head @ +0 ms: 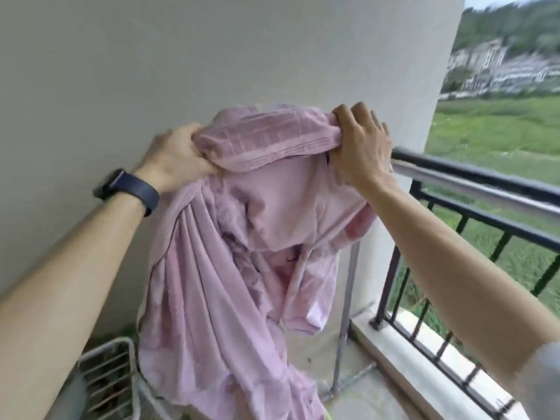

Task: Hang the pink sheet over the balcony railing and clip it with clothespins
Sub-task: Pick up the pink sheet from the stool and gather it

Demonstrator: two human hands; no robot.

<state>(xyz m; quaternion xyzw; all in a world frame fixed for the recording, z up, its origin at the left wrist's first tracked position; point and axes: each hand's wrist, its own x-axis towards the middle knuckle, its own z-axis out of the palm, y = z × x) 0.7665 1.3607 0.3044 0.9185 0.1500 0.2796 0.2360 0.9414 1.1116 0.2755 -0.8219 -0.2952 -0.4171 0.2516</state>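
Note:
The pink sheet (230, 262) hangs bunched in front of me, its folds reaching down to the balcony floor. My left hand (175, 156) grips its top edge at the left; a dark watch is on that wrist. My right hand (360, 147) grips the top edge at the right, close to the near end of the black balcony railing (472, 183). The sheet is held against the wall corner, beside the rail and not over it. No clothespins are visible.
A white wall (151, 71) fills the left and a white pillar (424, 86) stands behind the sheet. A metal drying-rack frame (345, 313) stands behind the sheet; a white wire rack (106, 374) lies at lower left. Grass and buildings lie beyond the railing.

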